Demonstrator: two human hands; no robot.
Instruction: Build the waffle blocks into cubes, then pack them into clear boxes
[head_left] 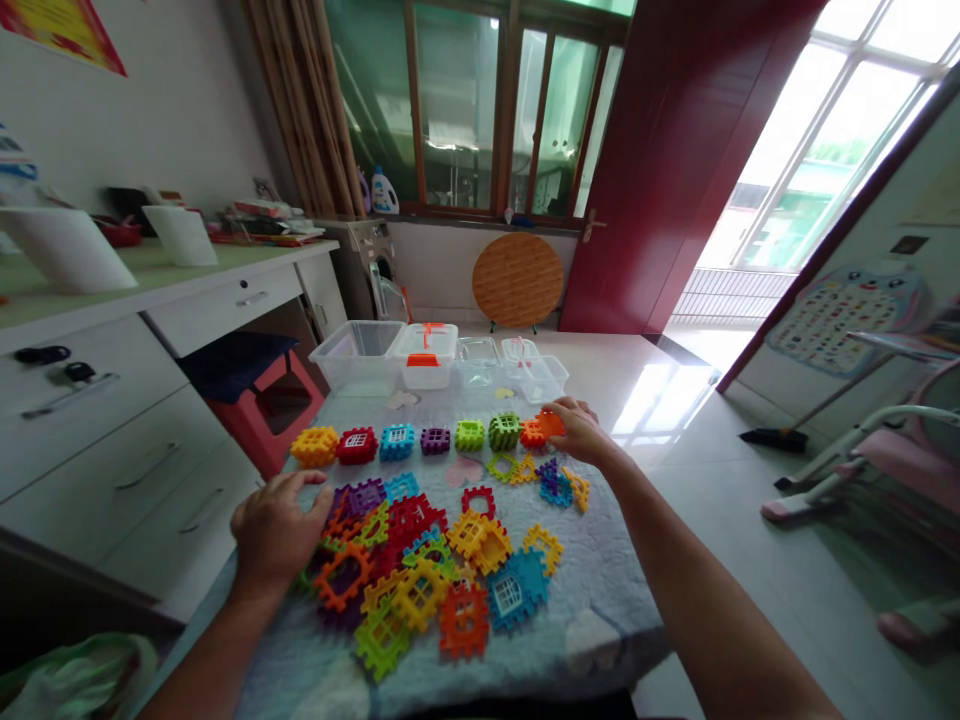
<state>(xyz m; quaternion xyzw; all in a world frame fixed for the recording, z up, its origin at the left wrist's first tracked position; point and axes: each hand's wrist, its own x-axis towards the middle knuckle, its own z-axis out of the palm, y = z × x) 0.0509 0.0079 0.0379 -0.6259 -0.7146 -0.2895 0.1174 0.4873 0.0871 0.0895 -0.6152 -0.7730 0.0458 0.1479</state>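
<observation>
Apparently the outstretched right hand [579, 430] pinches orange pieces [552, 425].

Has a loose heap of toy pieces [412, 530] at the front of the cloth-covered counter [600, 570], just right of the left hand [279, 525]; shows behind it a row of stacks [469, 436] ending on the right at the right hand [581, 430], then boxes [427, 374] farther back

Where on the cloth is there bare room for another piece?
Bare cloth shows between the blue window tile and right forearm, plus a narrow strip between the block row and clear boxes. It's crowded beside the left hand, where loose tiles overlap.
</observation>
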